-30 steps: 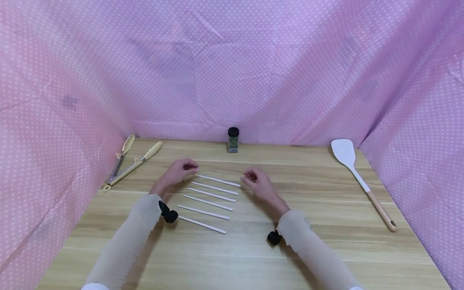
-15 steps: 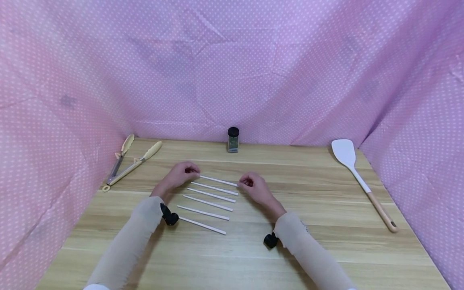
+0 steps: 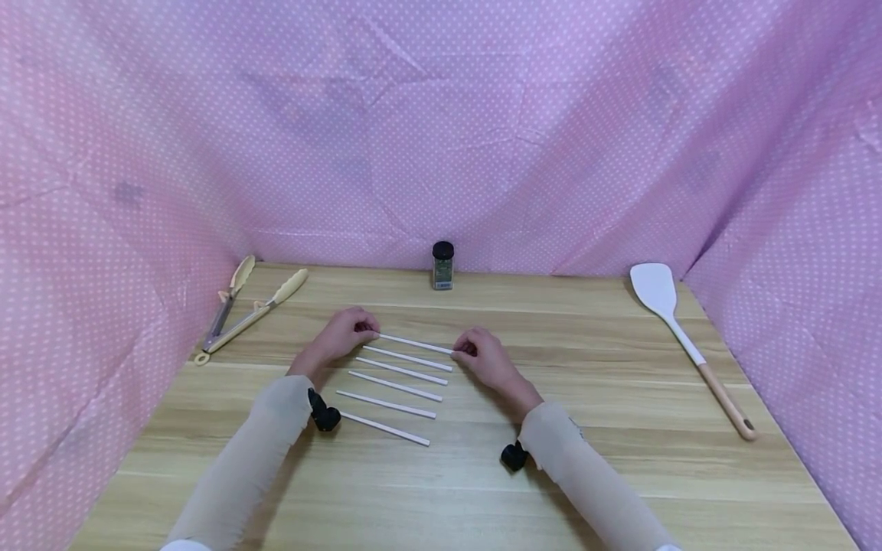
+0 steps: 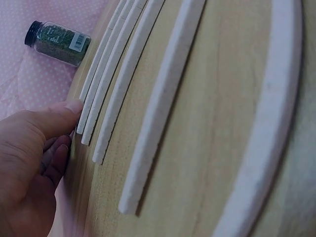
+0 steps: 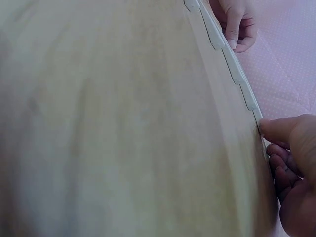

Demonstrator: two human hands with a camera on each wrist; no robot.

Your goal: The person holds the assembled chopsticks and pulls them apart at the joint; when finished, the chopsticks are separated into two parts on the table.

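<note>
Several thin white sticks lie on the wooden table in a slanted, nearly parallel row, like rungs. The farthest stick (image 3: 416,343) spans between both hands. At its left end the left hand (image 3: 347,330) pinches it between thumb and fingers; the right hand (image 3: 485,356) pinches the right end likewise. In the left wrist view the left thumb lies at the end of the farthest sticks, with a nearer stick (image 4: 157,116) large in front. From the right wrist, the right hand (image 5: 298,153) has its thumb on the stick's end, and the left hand shows beyond.
A spice jar (image 3: 443,266) with a black lid and green contents stands at the table's back edge. Spread tongs (image 3: 244,325) lie at the left. A white spatula (image 3: 654,291) with a wooden handle lies at the right. Pink dotted cloth surrounds the table.
The right hand has come slightly left and down onto the farthest stick's right end, and the left hand has closed on its left end. In the last half second both hands barely moved.
</note>
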